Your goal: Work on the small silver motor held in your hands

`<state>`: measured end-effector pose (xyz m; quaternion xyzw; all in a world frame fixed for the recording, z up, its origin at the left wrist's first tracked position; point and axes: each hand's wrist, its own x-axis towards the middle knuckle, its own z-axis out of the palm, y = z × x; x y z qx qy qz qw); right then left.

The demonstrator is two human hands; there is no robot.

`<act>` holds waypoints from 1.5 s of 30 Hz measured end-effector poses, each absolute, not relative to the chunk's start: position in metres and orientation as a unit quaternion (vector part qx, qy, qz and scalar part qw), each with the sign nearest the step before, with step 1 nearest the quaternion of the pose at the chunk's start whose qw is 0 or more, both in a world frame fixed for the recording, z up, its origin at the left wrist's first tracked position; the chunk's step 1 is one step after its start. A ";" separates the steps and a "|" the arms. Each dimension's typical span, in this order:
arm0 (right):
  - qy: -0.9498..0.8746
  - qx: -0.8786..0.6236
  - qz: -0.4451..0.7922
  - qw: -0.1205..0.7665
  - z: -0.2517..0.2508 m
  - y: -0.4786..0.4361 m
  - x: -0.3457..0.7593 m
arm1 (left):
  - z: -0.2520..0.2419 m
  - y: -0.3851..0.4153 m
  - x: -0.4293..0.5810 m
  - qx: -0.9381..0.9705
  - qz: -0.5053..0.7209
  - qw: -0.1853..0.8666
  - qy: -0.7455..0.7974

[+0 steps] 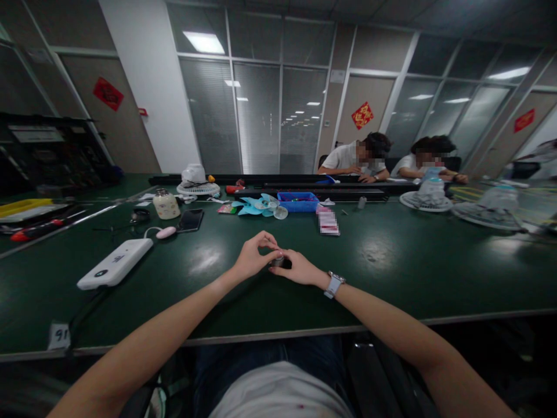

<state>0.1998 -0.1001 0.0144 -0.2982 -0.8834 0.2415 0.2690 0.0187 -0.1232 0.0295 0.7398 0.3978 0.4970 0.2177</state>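
Note:
Just in front of me, low over the green table, a small grey metal cylinder is held between my two hands. My right hand curls round it from the right, thumb at the near side. The thumb and fingertips of my left hand close in a pinch at its upper end. Part of the cylinder is covered by fingers, so I cannot tell whether a smaller piece is in the pinch. A grey watch is on my right wrist.
Beyond my hands lie light-blue fan blades, a blue tray and another small cylinder. A white power bank, phone and jar are at left. White fan parts stand right; two people sit opposite.

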 end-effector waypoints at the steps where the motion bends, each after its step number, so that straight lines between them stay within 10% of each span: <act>1: -0.883 -0.297 0.242 0.270 0.014 -0.100 0.200 | 0.029 -0.123 0.019 0.740 0.498 0.217 0.397; 45: -0.882 -0.272 0.255 0.287 0.015 -0.101 0.200 | 0.028 -0.125 0.021 0.725 0.494 0.234 0.420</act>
